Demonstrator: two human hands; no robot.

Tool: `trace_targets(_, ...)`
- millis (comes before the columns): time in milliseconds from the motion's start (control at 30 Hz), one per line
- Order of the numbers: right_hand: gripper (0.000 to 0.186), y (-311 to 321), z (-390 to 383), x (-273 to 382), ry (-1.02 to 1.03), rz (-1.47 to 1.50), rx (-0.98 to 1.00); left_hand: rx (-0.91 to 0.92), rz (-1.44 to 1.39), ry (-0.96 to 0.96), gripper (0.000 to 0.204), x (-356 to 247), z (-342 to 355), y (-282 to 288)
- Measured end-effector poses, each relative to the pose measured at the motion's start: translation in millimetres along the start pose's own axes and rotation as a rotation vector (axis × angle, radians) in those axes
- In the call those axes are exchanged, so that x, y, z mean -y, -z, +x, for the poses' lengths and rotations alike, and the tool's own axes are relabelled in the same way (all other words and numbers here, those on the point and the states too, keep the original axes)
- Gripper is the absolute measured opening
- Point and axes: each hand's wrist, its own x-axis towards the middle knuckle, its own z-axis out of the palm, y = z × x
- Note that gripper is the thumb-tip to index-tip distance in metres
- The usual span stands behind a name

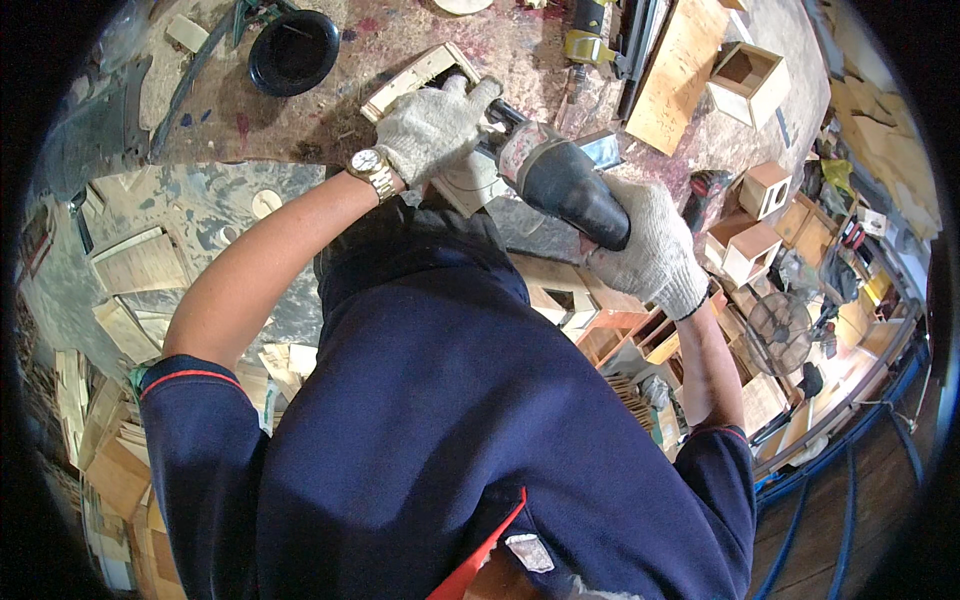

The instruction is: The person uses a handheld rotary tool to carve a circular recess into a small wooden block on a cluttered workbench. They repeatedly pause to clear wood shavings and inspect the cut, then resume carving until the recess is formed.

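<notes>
My left hand (425, 135), in a white knit glove with a watch at its wrist, has its fingers closed on a small open wooden box (406, 78) at the workbench's near edge, upper middle. My gloved right hand (650, 245) grips the black body of a power tool (565, 180), whose narrow front end points toward the box beside my left fingers. A pale wooden piece (465, 190) shows below the left hand, partly hidden by it and the tool.
The workbench (200, 120) holds a black bowl (292, 55), a long plywood board (675, 75) and a wooden box (750, 85). More boxes (762, 188), a red-and-black drill (705, 195) and a fan (780, 330) are at right. Wood offcuts (135, 260) lie at left.
</notes>
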Motion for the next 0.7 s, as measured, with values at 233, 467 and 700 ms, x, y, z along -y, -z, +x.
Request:
trace_targets(233, 0.042, 0, 0, 0, 0.084, -0.004, -0.076, -0.338, 0.119, -0.057, 0.044, -5, -12, 2)
trace_targets(467, 0.046, -6, -1, 4, 0.013, 0.034, -0.068, -0.702, 0.011, 0.294, 0.042, 24, -39, 4)
trace_targets(700, 0.038, -51, -35, 15, -0.109, 0.157, -0.302, -0.504, -0.101, 0.146, 0.040, 28, 21, 2)
